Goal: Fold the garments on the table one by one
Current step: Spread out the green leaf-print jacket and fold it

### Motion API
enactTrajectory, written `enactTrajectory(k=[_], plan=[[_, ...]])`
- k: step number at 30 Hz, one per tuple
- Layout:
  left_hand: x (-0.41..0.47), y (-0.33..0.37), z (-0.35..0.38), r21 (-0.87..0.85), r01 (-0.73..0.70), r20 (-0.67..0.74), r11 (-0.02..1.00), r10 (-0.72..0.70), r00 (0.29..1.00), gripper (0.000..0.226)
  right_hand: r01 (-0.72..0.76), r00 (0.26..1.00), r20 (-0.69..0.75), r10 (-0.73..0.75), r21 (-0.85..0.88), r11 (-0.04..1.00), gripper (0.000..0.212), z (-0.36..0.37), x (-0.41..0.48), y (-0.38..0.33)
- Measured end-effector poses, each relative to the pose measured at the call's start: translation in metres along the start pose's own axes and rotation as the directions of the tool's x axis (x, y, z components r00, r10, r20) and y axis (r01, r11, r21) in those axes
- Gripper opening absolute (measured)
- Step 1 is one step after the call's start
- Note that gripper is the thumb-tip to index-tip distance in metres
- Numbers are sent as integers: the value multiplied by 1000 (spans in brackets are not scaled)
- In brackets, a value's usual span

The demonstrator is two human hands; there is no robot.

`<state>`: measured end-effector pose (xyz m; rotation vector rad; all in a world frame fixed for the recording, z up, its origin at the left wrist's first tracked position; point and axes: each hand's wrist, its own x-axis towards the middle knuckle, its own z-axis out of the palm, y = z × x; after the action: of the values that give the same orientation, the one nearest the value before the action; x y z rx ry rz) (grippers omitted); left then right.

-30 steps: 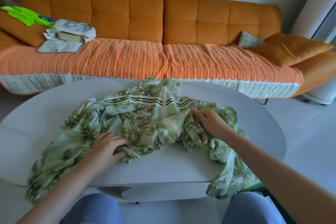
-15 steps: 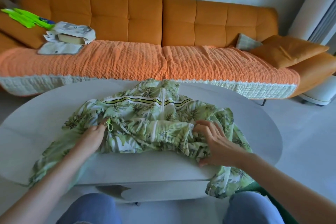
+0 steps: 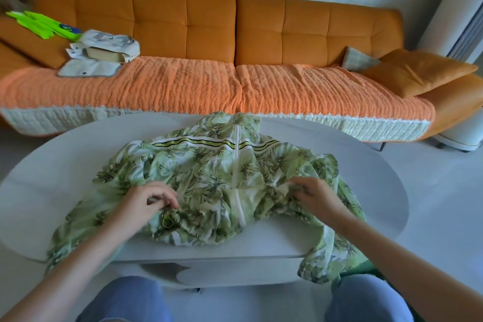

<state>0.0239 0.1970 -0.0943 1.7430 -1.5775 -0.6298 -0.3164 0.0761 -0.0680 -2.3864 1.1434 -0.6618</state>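
A green leaf-print jacket (image 3: 209,165) with a white zip and a striped band lies crumpled on the white oval table (image 3: 65,165). Its collar points toward the sofa, and both sleeves hang over the table's near edge. My left hand (image 3: 149,202) pinches the bunched hem on the left of the zip, next to a small green cord loop. On the right of the zip my right hand (image 3: 315,197) pinches the gathered hem fabric.
An orange sofa (image 3: 235,34) with an orange cover stands behind the table. Folded pale garments (image 3: 102,52) and bright green items (image 3: 39,25) lie on its left seat. Cushions (image 3: 415,70) sit at the sofa's right end. My knees in blue jeans (image 3: 125,300) are below the table edge.
Both hands moved inward and back along the hem and now pinch it nearer the zip. The jacket's lower part has been drawn up and spread wider across the table.
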Motion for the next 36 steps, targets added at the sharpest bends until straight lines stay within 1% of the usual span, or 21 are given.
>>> enactTrajectory(k=[2, 4, 5, 6, 8, 9, 10, 12, 13, 14, 16, 18, 20, 21, 23, 25, 26, 30, 32, 34, 36], plan=[[0, -3, -1, -43, 30, -88, 999, -33, 996, 36, -308, 950, 139, 278, 292, 905, 27, -11, 5, -3], [3, -2, -7, -140, 62, -188, 988, -88, 978, 32, -485, 873, 295, 389, 434, 759, 63, -24, 11, -5], [5, -1, -9, -167, 85, -191, 982, -117, 975, 31, -538, 834, 384, 396, 404, 740, 83, -32, 12, -7], [6, 0, -11, -178, 112, -154, 978, -140, 978, 29, -555, 795, 473, 380, 314, 770, 93, -38, 11, -9], [8, 1, -13, -139, 169, -22, 976, -174, 985, 23, -480, 728, 597, 338, 92, 872, 95, -45, 6, -15], [7, 2, -13, -109, 187, 11, 976, -187, 982, 20, -417, 745, 597, 298, 68, 906, 102, -48, 5, -18], [7, 2, -14, -81, 192, 1, 978, -193, 981, 19, -372, 795, 555, 244, 129, 919, 105, -48, 6, -17], [6, 7, -13, -30, 147, -83, 989, -149, 985, 19, -319, 909, 367, 197, 310, 895, 94, -41, 12, -9], [7, 11, -11, 26, 103, -101, 994, -100, 990, 18, -286, 940, 274, 203, 310, 907, 91, -34, 15, 2], [7, 16, -7, 98, 70, -61, 993, -64, 996, 20, -273, 948, 235, 216, 241, 932, 94, -29, 16, 7], [11, 19, 6, 288, 18, 124, 957, -56, 991, 46, -263, 915, 313, 255, -16, 965, 99, -19, 17, 15], [16, 20, 24, 530, 4, 269, 848, -172, 948, 67, -217, 842, 439, 314, -256, 942, 88, -4, 12, 20], [22, 11, 35, 664, 27, 306, 747, -304, 902, 86, -170, 767, 512, 387, -420, 892, 80, 9, 8, 27], [24, 8, 38, 701, 31, 294, 713, -328, 898, 94, -165, 759, 500, 416, -472, 866, 82, 13, 7, 32], [29, -8, 38, 731, 74, 218, 679, -334, 917, 97, -204, 784, 421, 457, -520, 829, 99, 17, 9, 43], [35, -21, 35, 713, 153, 129, 685, -342, 931, 86, -261, 793, 351, 498, -543, 798, 121, 19, 17, 55], [39, -24, 32, 699, 191, 97, 689, -356, 930, 82, -276, 788, 334, 517, -558, 783, 122, 19, 23, 59], [64, -21, 28, 706, 266, 59, 656, -430, 901, 72, -324, 787, 295, 542, -550, 770, 90, 23, 43, 62], [69, -3, 28, 725, 203, -3, 658, -292, 956, 60, -312, 828, 265, 494, -515, 798, 82, 24, 47, 52], [61, 19, 34, 602, 104, -81, 792, -69, 994, 48, -228, 908, 199, 370, -506, 832, 81, 23, 40, 35], [42, 34, 43, 489, 9, -29, 872, 6, 1000, 49, -80, 961, 193, 198, -491, 868, 80, 22, 24, 11]])
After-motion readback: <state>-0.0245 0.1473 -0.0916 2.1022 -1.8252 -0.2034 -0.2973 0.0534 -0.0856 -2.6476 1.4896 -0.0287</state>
